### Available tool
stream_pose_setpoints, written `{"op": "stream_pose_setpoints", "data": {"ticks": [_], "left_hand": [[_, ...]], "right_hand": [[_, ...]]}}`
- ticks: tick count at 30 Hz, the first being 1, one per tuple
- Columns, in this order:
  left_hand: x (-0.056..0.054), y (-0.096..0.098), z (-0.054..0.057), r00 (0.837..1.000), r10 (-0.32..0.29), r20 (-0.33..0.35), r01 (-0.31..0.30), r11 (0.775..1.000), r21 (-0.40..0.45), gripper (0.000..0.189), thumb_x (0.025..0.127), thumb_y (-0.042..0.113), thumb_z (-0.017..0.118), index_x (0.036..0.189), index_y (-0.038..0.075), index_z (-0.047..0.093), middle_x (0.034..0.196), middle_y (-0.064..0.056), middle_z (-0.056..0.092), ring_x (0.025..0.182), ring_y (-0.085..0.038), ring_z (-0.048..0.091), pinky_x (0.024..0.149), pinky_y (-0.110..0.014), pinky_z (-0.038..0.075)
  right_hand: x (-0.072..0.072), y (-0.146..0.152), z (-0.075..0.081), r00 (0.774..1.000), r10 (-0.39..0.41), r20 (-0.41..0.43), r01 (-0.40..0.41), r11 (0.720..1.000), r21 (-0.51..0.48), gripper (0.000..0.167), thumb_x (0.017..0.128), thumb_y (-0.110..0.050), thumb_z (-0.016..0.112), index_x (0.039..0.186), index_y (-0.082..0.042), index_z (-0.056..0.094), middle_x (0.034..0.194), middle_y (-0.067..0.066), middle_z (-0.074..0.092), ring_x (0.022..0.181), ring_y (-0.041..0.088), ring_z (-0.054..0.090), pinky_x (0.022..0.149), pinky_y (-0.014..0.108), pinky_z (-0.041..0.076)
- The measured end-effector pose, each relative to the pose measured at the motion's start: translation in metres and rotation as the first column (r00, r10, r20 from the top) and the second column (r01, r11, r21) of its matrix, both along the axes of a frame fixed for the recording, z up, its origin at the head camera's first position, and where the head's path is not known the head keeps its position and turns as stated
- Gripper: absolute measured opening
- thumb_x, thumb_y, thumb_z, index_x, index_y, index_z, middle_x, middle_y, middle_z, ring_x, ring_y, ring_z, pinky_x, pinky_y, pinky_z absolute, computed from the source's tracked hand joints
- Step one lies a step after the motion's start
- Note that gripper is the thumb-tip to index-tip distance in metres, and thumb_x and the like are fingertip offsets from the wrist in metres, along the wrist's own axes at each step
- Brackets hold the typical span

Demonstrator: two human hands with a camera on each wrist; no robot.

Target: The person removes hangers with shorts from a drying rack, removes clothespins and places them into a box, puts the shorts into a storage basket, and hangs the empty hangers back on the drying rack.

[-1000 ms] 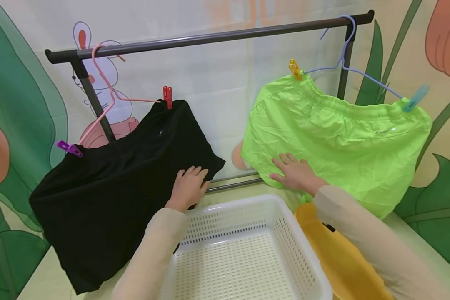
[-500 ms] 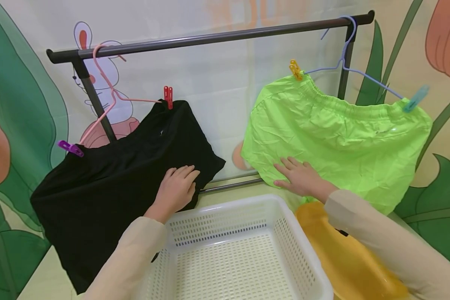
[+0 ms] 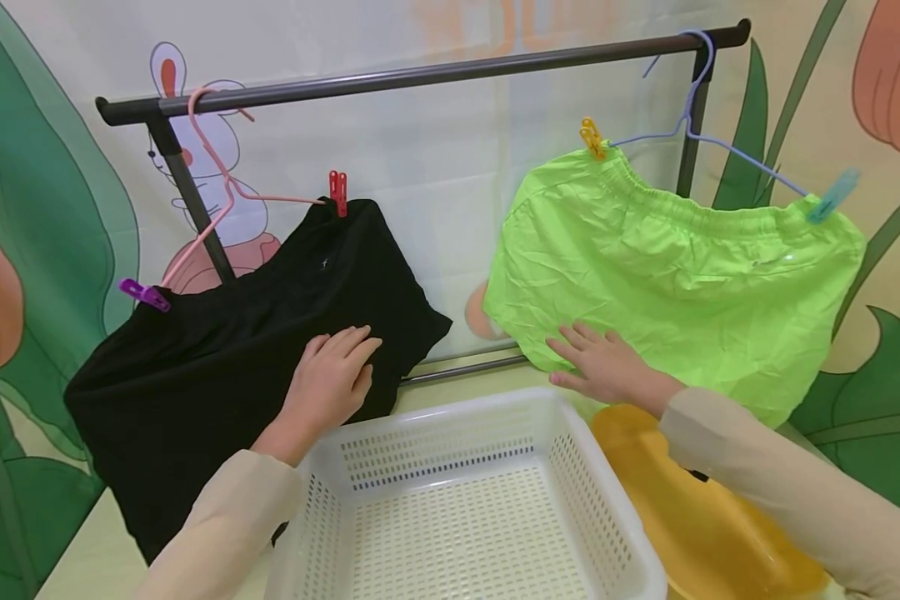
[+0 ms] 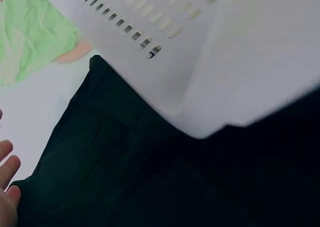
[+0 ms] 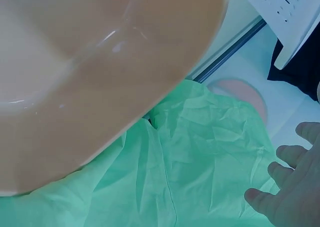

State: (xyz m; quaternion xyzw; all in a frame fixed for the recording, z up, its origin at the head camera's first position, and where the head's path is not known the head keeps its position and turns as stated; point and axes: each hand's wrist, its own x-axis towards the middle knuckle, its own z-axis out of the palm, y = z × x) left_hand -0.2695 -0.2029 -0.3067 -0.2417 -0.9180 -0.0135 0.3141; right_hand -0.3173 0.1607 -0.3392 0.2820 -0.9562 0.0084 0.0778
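Observation:
Black shorts (image 3: 217, 392) hang at the left from a pink hanger (image 3: 228, 183), held by a purple clothespin (image 3: 145, 295) and a red clothespin (image 3: 337, 193). In front of their lower right part is my left hand (image 3: 322, 385), its fingers relaxed and holding nothing. On the right, bright green shorts (image 3: 690, 275) hang from a blue hanger (image 3: 686, 125) by a yellow clothespin (image 3: 592, 139) and a teal clothespin (image 3: 832, 198). My right hand (image 3: 603, 367) spreads its fingers before their lower left part. The right wrist view shows these fingers (image 5: 290, 157) apart, with nothing between them.
A dark metal rack (image 3: 450, 75) carries both hangers. Below it, a white perforated basket (image 3: 547, 400) stands between my forearms. To its right lies a yellow-orange basin (image 3: 690, 508), partly behind my right sleeve. A printed cloth with plants and a rabbit (image 3: 213, 167) forms the backdrop.
My left hand has drawn back to the left across the black shorts, uncovering more basket rim. My right hand has shifted slightly right and down. Both pairs of shorts hang much as before.

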Motion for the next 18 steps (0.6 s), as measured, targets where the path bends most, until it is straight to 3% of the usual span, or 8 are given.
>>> {"op": "stream_pose_setpoints", "data": {"ticks": [10, 18], "left_hand": [[0.022, -0.011, 0.012, 0.999, -0.036, -0.025, 0.036, 0.999, -0.003, 0.034, 0.080, 0.013, 0.061, 0.114, 0.009, 0.058, 0.124, -0.012, 0.053, 0.115, -0.027, 0.047, 0.097, -0.044, 0.033], [0.033, -0.021, 0.017, 0.992, -0.084, -0.091, 0.086, 0.996, 0.013, 0.031, 0.078, 0.010, 0.061, 0.110, 0.008, 0.060, 0.119, -0.012, 0.056, 0.110, -0.027, 0.049, 0.093, -0.043, 0.035]], "right_hand": [[0.009, 0.001, -0.002, 0.998, 0.028, 0.048, -0.026, 0.999, -0.023, 0.061, 0.090, -0.048, 0.038, 0.140, -0.014, 0.027, 0.145, 0.014, 0.020, 0.133, 0.035, 0.016, 0.098, 0.062, 0.019], [0.016, 0.002, -0.005, 0.998, 0.038, 0.047, -0.037, 0.999, -0.014, 0.061, 0.089, -0.049, 0.040, 0.139, -0.014, 0.029, 0.144, 0.015, 0.023, 0.132, 0.035, 0.020, 0.098, 0.062, 0.021]]}}
